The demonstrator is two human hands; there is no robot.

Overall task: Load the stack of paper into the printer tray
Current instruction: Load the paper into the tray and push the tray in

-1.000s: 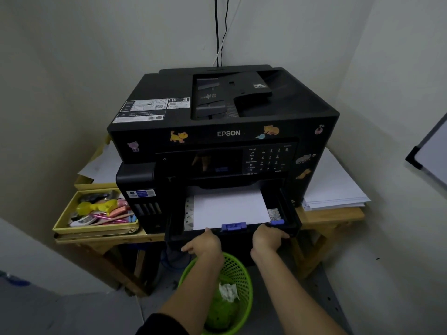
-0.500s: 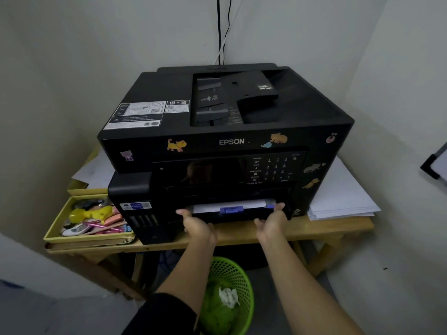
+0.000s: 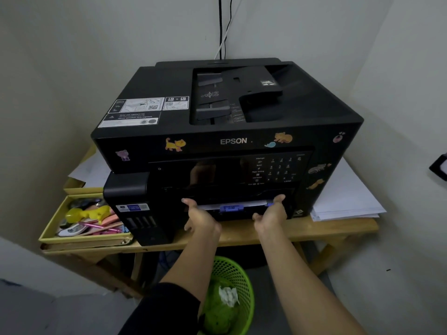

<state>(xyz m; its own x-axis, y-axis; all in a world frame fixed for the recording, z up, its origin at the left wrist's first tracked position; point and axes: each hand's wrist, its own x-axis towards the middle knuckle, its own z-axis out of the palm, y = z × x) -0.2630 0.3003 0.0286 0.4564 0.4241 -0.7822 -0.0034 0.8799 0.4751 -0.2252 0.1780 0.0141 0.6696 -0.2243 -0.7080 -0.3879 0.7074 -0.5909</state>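
Note:
A black Epson printer (image 3: 227, 141) with animal stickers stands on a wooden table (image 3: 242, 234). Its paper tray (image 3: 232, 212) is pushed almost fully in at the lower front. Only a thin white strip of the loaded paper (image 3: 251, 204) and the blue paper guide (image 3: 231, 208) still show. My left hand (image 3: 202, 217) holds the tray's left front corner, thumb on top. My right hand (image 3: 272, 211) holds the right front corner the same way.
A loose stack of white sheets (image 3: 343, 197) lies on the table right of the printer. A yellow tray of stationery (image 3: 84, 218) sits to the left. A green mesh waste basket (image 3: 229, 298) stands on the floor between my arms. Walls close in on both sides.
The tray, open with the paper exposed a second ago, has slid into the printer under both hands. Since half a second ago it has barely moved.

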